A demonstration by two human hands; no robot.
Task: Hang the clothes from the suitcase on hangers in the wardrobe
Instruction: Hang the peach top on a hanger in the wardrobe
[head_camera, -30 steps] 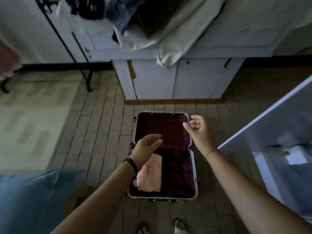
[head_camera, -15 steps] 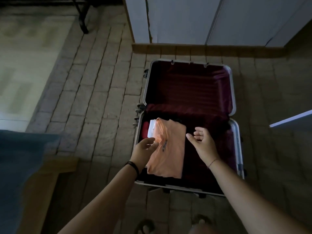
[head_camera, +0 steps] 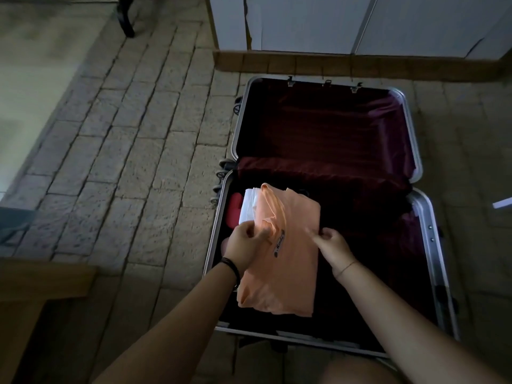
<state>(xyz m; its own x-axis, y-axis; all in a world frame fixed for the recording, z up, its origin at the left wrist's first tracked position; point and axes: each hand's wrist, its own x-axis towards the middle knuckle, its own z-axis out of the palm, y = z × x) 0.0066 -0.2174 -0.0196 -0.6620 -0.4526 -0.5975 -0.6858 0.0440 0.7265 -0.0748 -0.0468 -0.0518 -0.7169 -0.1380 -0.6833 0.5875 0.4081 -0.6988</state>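
Observation:
An open silver-framed suitcase [head_camera: 415, 151] with dark red lining lies flat on the brick floor. In its near half sits a folded peach shirt [head_camera: 288, 261] on top of a white garment [head_camera: 249, 206] and a red one [head_camera: 235, 207]. My left hand [head_camera: 246, 245] pinches the peach shirt at its collar on the left side. My right hand [head_camera: 331, 245] grips the shirt's right edge with curled fingers. The suitcase's far half holds only lining.
A white cabinet [head_camera: 318, 20] on a wooden plinth stands just beyond the suitcase. A dark furniture leg [head_camera: 126, 20] stands at the top left. A wooden surface [head_camera: 36, 275] and blue fabric [head_camera: 13, 220] lie at the left edge. My knee shows at the bottom.
The view dropped from the cabinet top down onto the suitcase. Both hands came down from above it and now hold the peach shirt, which has puckered up at the collar.

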